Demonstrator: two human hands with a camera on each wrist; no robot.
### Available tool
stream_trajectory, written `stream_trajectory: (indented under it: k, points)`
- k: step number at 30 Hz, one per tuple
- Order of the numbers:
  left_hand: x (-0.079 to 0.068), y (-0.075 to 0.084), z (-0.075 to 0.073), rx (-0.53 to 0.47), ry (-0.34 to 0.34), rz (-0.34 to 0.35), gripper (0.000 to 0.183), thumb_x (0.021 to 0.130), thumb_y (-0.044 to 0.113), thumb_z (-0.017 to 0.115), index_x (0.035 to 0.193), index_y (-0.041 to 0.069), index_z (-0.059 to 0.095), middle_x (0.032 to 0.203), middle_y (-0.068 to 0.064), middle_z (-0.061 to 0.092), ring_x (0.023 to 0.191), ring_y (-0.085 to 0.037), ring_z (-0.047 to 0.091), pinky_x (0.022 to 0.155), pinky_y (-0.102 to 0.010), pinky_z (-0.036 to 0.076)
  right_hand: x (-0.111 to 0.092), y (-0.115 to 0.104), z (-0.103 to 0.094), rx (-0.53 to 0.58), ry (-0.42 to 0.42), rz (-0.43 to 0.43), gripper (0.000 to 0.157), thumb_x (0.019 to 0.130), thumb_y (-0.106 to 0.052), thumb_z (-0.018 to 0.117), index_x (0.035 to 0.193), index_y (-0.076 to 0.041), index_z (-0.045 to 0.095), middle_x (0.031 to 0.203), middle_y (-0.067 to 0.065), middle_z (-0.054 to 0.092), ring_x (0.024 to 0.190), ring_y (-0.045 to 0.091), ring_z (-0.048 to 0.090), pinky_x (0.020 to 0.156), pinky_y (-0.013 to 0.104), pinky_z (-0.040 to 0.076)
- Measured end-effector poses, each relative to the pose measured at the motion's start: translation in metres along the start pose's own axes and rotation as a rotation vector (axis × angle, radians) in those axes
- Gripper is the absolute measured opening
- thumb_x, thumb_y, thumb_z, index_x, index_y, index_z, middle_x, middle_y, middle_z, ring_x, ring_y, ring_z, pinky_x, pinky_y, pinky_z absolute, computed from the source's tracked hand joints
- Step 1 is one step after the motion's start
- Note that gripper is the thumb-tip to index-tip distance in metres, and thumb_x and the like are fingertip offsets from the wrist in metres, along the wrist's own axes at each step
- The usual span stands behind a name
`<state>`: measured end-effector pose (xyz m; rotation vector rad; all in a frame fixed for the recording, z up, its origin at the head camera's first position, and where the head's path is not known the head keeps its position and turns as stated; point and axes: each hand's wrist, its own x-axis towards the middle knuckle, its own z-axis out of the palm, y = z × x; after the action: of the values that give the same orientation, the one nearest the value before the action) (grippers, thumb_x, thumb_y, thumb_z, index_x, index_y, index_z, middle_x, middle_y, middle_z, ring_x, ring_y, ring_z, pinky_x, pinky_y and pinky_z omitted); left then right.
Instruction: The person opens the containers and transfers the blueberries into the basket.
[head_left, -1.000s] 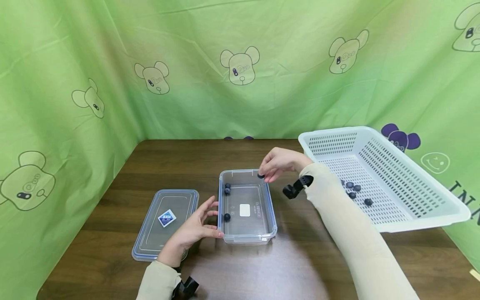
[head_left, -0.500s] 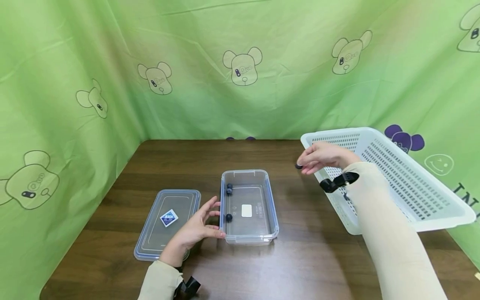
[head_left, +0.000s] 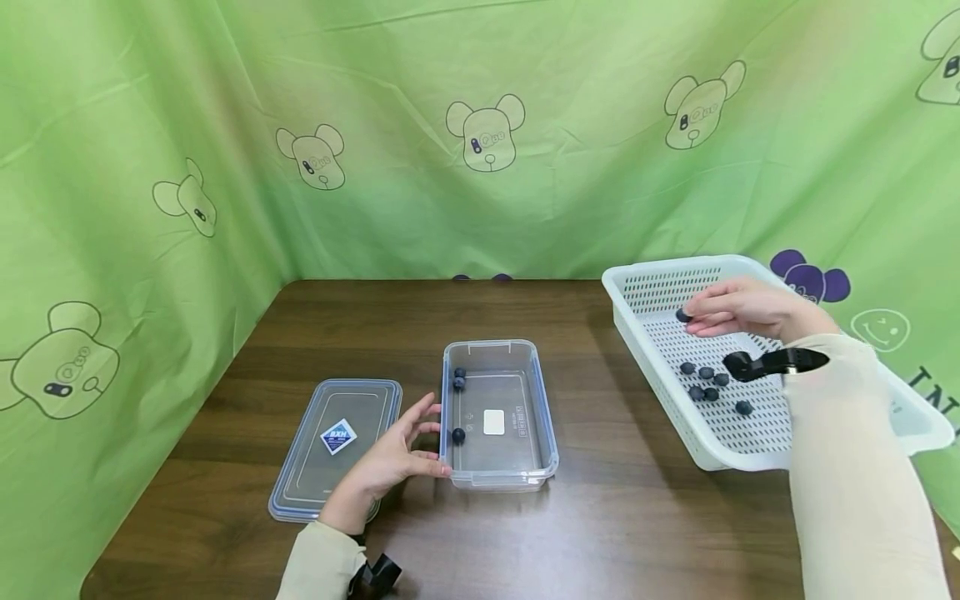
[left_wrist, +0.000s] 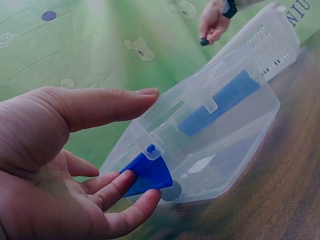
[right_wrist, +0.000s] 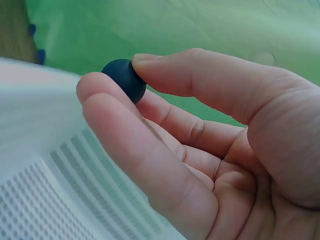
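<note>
My right hand (head_left: 738, 307) pinches a dark blueberry (right_wrist: 122, 77) between thumb and fingertips. It hangs over the white perforated basket (head_left: 671, 392), toward its back. Several blueberries (head_left: 707, 393) lie on the basket floor below the hand. My left hand (head_left: 390, 458) rests against the left side of a clear plastic container (head_left: 502, 392), its thumb at the near corner. In the left wrist view, fingers touch a blue latch flap (left_wrist: 150, 175) there. Inside the uncovered container, three blueberries sit along the left wall, two together at the back and one blueberry (head_left: 458, 436) nearer.
A clear lid with a blue edge (head_left: 307, 467) lies left of the container, partly behind the left wrist. Brown wooden table (head_left: 585, 517) shows between container and basket. A green patterned curtain (head_left: 420, 217) stands behind and at the sides.
From the container's right rim my right hand has travelled right to over the basket, the blueberry still pinched. The left hand and the three blueberries in the container keep their places.
</note>
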<state>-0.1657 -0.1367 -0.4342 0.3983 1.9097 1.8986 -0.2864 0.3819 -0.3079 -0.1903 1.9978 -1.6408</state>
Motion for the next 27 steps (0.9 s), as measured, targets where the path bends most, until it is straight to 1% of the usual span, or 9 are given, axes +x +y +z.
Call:
stream_trajectory:
  k: [3,6,10,12,15,19,21,24,27]
  points:
    - [0.000,0.000,0.000,0.000,0.002,-0.003,0.107,0.075,-0.010,0.079,0.156,-0.007,0.008,0.156,-0.028,0.023,0.130,-0.040,0.038,0.093,-0.038,0.051,-0.010,0.010,-0.017,0.080,-0.050,-0.007,0.029,0.101,0.005,0.048,0.099,-0.008,0.074,0.099,0.010,0.074,0.091,0.021,0.072,0.084,0.032,0.056]
    - [0.000,0.000,0.000,-0.001,0.003,-0.004,0.107,0.075,-0.010,0.079,0.156,-0.007,0.008,0.156,-0.027,0.023,0.130,-0.040,0.038,0.093,-0.038,0.051,-0.018,0.022,-0.029,0.179,-0.112,0.004,0.032,0.102,0.006,0.045,0.101,-0.007,0.075,0.102,0.011,0.074,0.093,0.021,0.072,0.086,0.031,0.055]
    - [0.000,0.000,0.001,-0.005,0.001,-0.006,0.107,0.075,-0.010,0.078,0.156,-0.007,0.008,0.156,-0.027,0.023,0.130,-0.040,0.037,0.093,-0.037,0.051,-0.024,0.038,-0.041,0.283,-0.194,0.047,0.035,0.103,0.006,0.042,0.103,-0.005,0.075,0.104,0.011,0.074,0.096,0.021,0.071,0.088,0.031,0.054]
    - [-0.001,0.000,0.001,-0.009,-0.001,-0.004,0.108,0.075,-0.011,0.078,0.156,-0.007,0.008,0.156,-0.028,0.022,0.130,-0.040,0.037,0.092,-0.037,0.051,-0.026,0.046,-0.045,0.308,-0.219,0.079,0.036,0.103,0.005,0.042,0.103,-0.004,0.076,0.104,0.012,0.074,0.097,0.021,0.071,0.089,0.030,0.053]
    - [-0.001,0.000,0.000,-0.012,-0.004,-0.001,0.108,0.075,-0.011,0.078,0.156,-0.006,0.007,0.156,-0.028,0.022,0.128,-0.041,0.039,0.091,-0.036,0.052,-0.026,0.056,-0.049,0.297,-0.234,0.145,0.034,0.103,0.003,0.043,0.102,-0.005,0.076,0.102,0.010,0.074,0.097,0.019,0.071,0.090,0.029,0.052]
    - [0.000,0.000,0.000,-0.011,-0.005,0.004,0.108,0.075,-0.011,0.078,0.156,-0.007,0.007,0.156,-0.028,0.022,0.126,-0.041,0.042,0.090,-0.035,0.052,-0.026,0.067,-0.051,0.256,-0.213,0.242,0.031,0.102,0.002,0.047,0.099,-0.005,0.076,0.100,0.009,0.074,0.096,0.018,0.071,0.089,0.028,0.052]
    - [0.000,0.000,0.000,-0.010,-0.006,0.004,0.108,0.075,-0.011,0.078,0.156,-0.007,0.007,0.156,-0.028,0.022,0.127,-0.041,0.041,0.090,-0.035,0.052,-0.026,0.071,-0.051,0.231,-0.162,0.288,0.028,0.101,0.003,0.049,0.097,-0.004,0.076,0.098,0.010,0.074,0.093,0.019,0.072,0.088,0.027,0.053]
    - [0.000,-0.001,0.000,-0.016,-0.007,0.004,0.108,0.075,-0.012,0.077,0.156,-0.007,0.007,0.156,-0.028,0.022,0.127,-0.041,0.041,0.090,-0.035,0.052,-0.026,0.077,-0.046,0.165,-0.062,0.352,0.021,0.098,0.003,0.055,0.093,-0.002,0.075,0.094,0.012,0.074,0.089,0.019,0.073,0.085,0.026,0.054]
    - [0.000,0.000,0.000,-0.019,-0.008,0.004,0.108,0.074,-0.012,0.077,0.156,-0.007,0.007,0.156,-0.028,0.021,0.128,-0.041,0.040,0.090,-0.035,0.052,-0.027,0.081,-0.043,0.117,0.018,0.435,0.017,0.096,0.001,0.058,0.091,-0.003,0.074,0.090,0.012,0.075,0.084,0.016,0.073,0.082,0.025,0.055]
